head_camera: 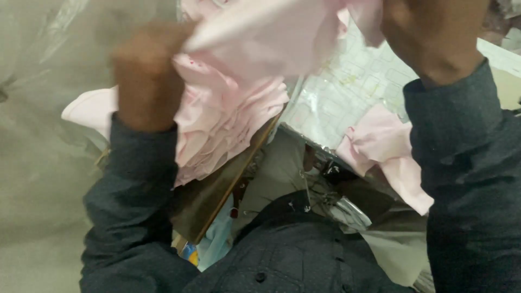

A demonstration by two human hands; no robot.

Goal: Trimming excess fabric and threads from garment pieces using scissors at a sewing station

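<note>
My left hand (145, 76) is raised close to the camera and grips the edge of a pale pink cloth piece (271, 38). My right hand (434, 35) holds the same cloth at the upper right, so it is stretched between both hands. Below it lies a stack of several folded pink cloth pieces (228, 125) on a brown board (217, 201). Both arms wear dark blue sleeves, and my dark buttoned shirt fills the bottom of the view.
A second heap of pink cloth (385, 157) rests at the right on a table covered with patterned clear plastic (347, 92). Grey plastic sheeting (43, 135) fills the left side. A light blue item (217, 239) shows under the board.
</note>
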